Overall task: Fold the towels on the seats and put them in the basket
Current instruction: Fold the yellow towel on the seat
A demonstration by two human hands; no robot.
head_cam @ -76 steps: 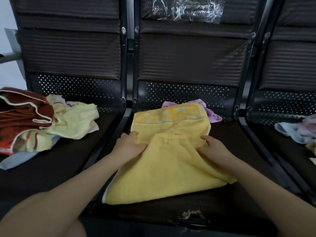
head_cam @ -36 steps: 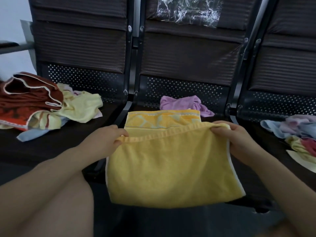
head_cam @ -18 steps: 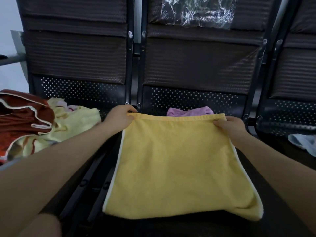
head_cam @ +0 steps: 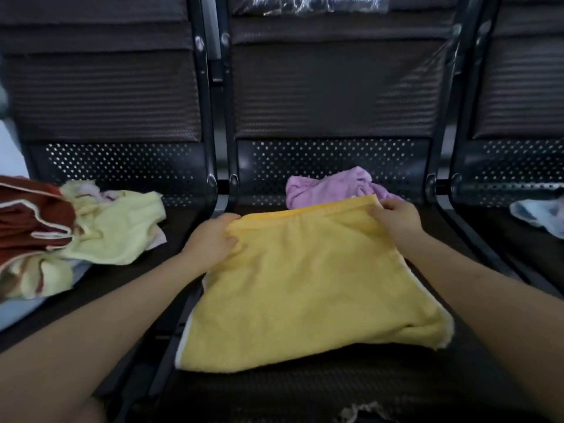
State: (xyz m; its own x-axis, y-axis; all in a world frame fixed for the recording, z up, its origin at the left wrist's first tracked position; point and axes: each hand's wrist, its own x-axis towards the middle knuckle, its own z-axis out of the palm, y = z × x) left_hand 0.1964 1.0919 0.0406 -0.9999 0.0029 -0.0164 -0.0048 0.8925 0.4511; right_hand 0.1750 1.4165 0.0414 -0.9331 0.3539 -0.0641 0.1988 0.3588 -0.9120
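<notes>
Two hands on one towel here: the yellow towel (head_cam: 308, 288) lies folded flat on the middle seat (head_cam: 305, 395), its near edge reaching towards the seat's front edge, its far edge close to the backrest. The left hand (head_cam: 213, 238) grips the far left corner with fingers curled into the cloth, and the right hand (head_cam: 396, 216) pinches the far right corner. Just behind that far edge a crumpled purple towel (head_cam: 329, 186) sits at the back of the same seat. On the left seat there is a heap, pale yellow towel (head_cam: 122, 227) against a dark red towel (head_cam: 33, 215); a light blue towel (head_cam: 540, 215) shows on the right seat. No basket in view.

This looks like soft, light terry: limp, no stiffness, grippy rather than slick, nothing to break. It will sag if lifted from one point, I reckon. Best hold is at the hemmed corners, both together, to keep the layers lined up.
</notes>
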